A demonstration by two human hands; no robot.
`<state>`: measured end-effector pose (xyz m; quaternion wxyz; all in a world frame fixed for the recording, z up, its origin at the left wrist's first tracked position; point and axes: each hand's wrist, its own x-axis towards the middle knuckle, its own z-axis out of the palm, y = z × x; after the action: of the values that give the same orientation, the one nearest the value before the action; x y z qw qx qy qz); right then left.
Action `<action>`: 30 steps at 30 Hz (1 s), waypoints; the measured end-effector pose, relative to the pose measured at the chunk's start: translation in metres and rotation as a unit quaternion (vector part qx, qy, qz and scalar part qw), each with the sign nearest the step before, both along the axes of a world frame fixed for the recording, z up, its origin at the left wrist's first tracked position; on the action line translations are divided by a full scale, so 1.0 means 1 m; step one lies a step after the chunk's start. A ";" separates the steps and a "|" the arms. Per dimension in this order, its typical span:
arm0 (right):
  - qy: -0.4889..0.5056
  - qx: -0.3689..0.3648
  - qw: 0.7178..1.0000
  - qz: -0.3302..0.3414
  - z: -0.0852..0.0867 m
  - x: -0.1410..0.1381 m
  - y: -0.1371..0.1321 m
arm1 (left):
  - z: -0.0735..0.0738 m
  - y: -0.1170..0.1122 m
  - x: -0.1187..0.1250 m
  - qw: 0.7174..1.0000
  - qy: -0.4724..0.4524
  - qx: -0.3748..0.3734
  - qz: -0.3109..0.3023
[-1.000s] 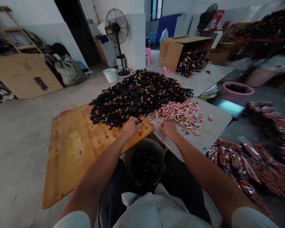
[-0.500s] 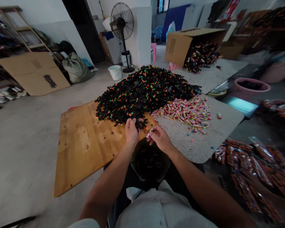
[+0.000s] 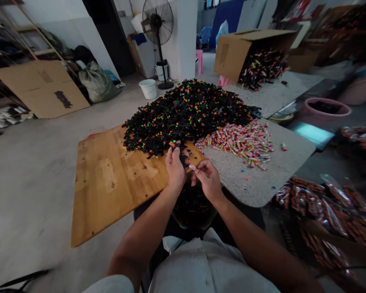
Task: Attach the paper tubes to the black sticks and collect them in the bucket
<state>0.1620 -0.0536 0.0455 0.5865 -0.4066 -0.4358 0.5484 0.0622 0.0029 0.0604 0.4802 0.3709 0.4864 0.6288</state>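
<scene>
My left hand [image 3: 175,167] is closed around a few black stick pieces with orange and green tips, held above a dark bucket [image 3: 192,205] in my lap. My right hand [image 3: 208,179] pinches a small pink wrapped piece [image 3: 191,167] right beside the left hand's black pieces. A big heap of the black tipped pieces [image 3: 186,112] lies on the wooden board [image 3: 110,183] just beyond my hands. A smaller pile of pink and yellow wrapped pieces [image 3: 240,140] lies to the right on the speckled tabletop [image 3: 256,183].
A tipped cardboard box [image 3: 240,51] spills more colourful pieces at the back right. A pink basin [image 3: 326,112] stands at the right, and packed bags [image 3: 326,207] lie at the lower right. A fan [image 3: 158,24], a white bucket [image 3: 148,88] and flat cardboard [image 3: 42,87] stand on the floor behind.
Both hands left the piles and came together over the bucket: the left took black pieces, the right took a pink wrapped piece. The view shifted slightly.
</scene>
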 end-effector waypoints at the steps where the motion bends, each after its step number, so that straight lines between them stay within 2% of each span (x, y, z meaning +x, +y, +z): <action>1: 0.012 0.003 1.000 0.003 0.000 -0.001 -0.001 | 0.001 0.000 0.000 1.000 0.002 -0.002 0.005; 12: 0.190 -0.029 0.980 0.047 -0.008 -0.011 -0.009 | 0.013 -0.008 0.001 0.999 -0.040 0.015 0.029; 15: 0.208 -0.039 0.976 0.051 -0.008 -0.013 -0.012 | 0.012 -0.008 0.001 0.999 -0.038 0.020 0.024; 20: 0.163 -0.032 0.985 0.043 -0.005 -0.012 -0.017 | 0.008 -0.008 0.002 0.996 -0.029 0.072 0.034; 24: 0.089 0.020 0.996 0.022 -0.006 -0.011 -0.021 | 0.007 -0.009 0.004 0.990 -0.026 0.123 0.063; 28: 0.002 0.075 0.997 -0.010 -0.008 -0.008 -0.025 | 0.005 -0.011 0.005 0.991 0.010 0.112 0.072; 30: 0.006 0.064 0.998 0.012 -0.008 -0.007 -0.027 | 0.004 -0.012 0.006 0.993 0.015 0.094 0.075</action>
<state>0.1546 -0.0803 0.0380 0.6077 -0.3595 -0.4712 0.5287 0.0684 -0.0095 0.0642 0.3877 0.3862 0.4582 0.7004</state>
